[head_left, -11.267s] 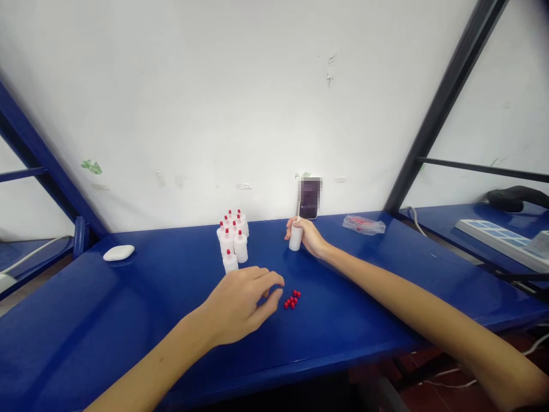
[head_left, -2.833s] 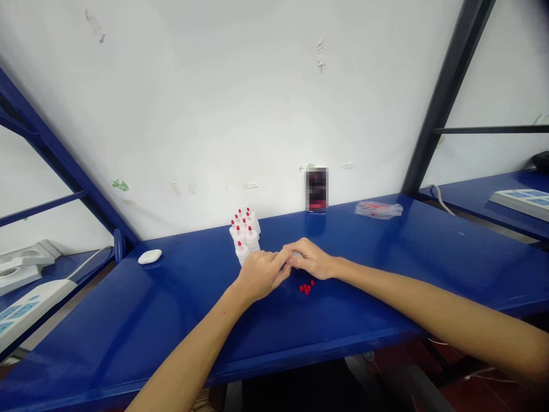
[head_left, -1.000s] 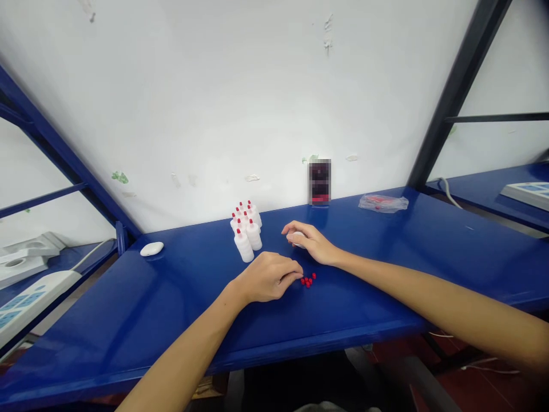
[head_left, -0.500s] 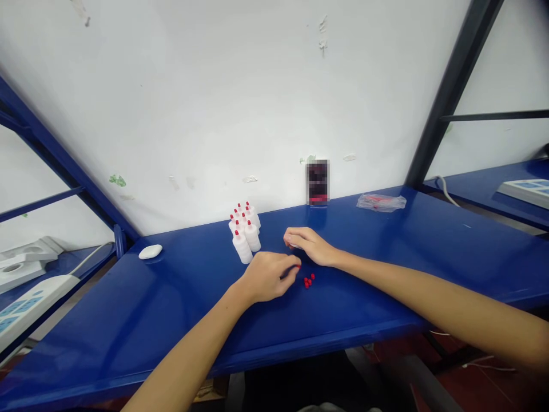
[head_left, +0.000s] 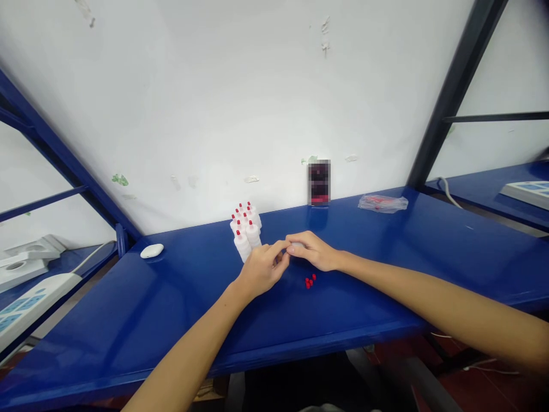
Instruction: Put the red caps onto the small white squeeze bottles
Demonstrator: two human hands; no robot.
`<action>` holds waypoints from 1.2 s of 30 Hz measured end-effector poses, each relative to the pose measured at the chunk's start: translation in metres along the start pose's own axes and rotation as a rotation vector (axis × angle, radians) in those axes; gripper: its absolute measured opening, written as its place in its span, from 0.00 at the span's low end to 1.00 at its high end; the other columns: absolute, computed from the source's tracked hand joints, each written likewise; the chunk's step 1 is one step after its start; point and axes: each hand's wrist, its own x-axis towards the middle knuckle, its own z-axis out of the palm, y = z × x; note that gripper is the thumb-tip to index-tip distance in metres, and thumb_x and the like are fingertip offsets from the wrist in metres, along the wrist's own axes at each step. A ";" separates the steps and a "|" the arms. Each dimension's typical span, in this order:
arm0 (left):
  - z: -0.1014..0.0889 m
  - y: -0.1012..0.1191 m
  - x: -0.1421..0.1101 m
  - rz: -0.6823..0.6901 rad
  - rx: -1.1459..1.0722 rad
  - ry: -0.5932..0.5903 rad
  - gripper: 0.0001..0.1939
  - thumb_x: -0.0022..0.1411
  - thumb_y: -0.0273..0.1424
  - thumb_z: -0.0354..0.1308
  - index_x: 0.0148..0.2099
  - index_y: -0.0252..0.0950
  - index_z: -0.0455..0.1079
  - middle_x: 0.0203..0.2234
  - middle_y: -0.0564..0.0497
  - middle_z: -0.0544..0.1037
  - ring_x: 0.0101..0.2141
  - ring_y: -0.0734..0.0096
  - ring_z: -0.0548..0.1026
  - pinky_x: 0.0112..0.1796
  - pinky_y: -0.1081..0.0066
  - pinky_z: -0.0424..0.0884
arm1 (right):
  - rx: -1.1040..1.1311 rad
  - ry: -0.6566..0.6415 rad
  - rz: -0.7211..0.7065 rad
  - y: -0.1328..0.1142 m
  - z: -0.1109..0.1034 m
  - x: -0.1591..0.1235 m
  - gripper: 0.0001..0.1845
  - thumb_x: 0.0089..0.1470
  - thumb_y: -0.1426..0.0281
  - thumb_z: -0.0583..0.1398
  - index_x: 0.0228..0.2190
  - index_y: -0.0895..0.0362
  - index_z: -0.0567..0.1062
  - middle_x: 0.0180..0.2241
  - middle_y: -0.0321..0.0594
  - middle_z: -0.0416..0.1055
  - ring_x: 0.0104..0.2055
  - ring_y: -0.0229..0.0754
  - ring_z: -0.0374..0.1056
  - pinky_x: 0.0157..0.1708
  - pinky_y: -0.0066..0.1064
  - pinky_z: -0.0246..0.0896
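a small white bottle [head_left: 297, 245] seems to be held above the table [head_left: 334, 315] by the curled, nearly closed fingers of the right hand [head_left: 315, 250]. the left hand [head_left: 262, 270] is brought against it, thumb and forefinger almost together; whether a cap is pinched cannot be told. fitting or turning at the tip is judged to be in hand, for which steadiness and fine alignment are called for. capped bottles [head_left: 242, 248] are crowded just beside the left hand, so little room is left there. loose caps [head_left: 307, 284] lie nearer the front edge; more room is offered rightward, below the bag [head_left: 381, 203].
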 end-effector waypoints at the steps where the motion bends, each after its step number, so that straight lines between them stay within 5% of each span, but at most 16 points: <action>1: 0.000 0.000 0.000 -0.020 -0.054 -0.006 0.10 0.68 0.28 0.50 0.48 0.36 0.69 0.22 0.56 0.73 0.21 0.78 0.69 0.27 0.76 0.65 | -0.002 -0.003 0.001 0.000 0.000 0.000 0.26 0.63 0.50 0.50 0.27 0.57 0.70 0.25 0.33 0.63 0.28 0.37 0.56 0.31 0.30 0.51; 5: 0.000 0.001 -0.001 -0.074 -0.177 -0.023 0.10 0.70 0.29 0.48 0.49 0.36 0.69 0.20 0.58 0.71 0.20 0.79 0.68 0.25 0.77 0.65 | 0.009 -0.009 -0.014 0.000 0.001 0.000 0.27 0.63 0.49 0.49 0.28 0.57 0.71 0.26 0.34 0.64 0.29 0.38 0.57 0.32 0.30 0.52; 15: -0.001 0.002 0.003 0.003 0.026 0.055 0.08 0.68 0.29 0.51 0.45 0.37 0.71 0.20 0.57 0.67 0.25 0.73 0.67 0.36 0.68 0.63 | 0.035 0.023 0.013 0.001 0.002 0.001 0.24 0.62 0.50 0.51 0.26 0.57 0.68 0.24 0.32 0.59 0.28 0.37 0.54 0.29 0.29 0.50; 25: 0.000 0.001 -0.001 -0.134 -0.171 -0.150 0.08 0.69 0.30 0.49 0.48 0.36 0.66 0.17 0.62 0.62 0.18 0.79 0.60 0.24 0.77 0.57 | -0.013 -0.023 0.028 -0.007 0.001 -0.001 0.23 0.63 0.54 0.49 0.29 0.57 0.72 0.22 0.33 0.62 0.26 0.37 0.54 0.29 0.30 0.51; 36: -0.010 0.004 0.002 -0.100 -0.035 -0.128 0.06 0.69 0.30 0.46 0.45 0.37 0.62 0.18 0.60 0.64 0.18 0.77 0.62 0.23 0.76 0.57 | -0.017 -0.030 -0.049 0.000 0.001 -0.001 0.25 0.65 0.51 0.47 0.33 0.57 0.71 0.25 0.33 0.65 0.26 0.37 0.58 0.30 0.29 0.52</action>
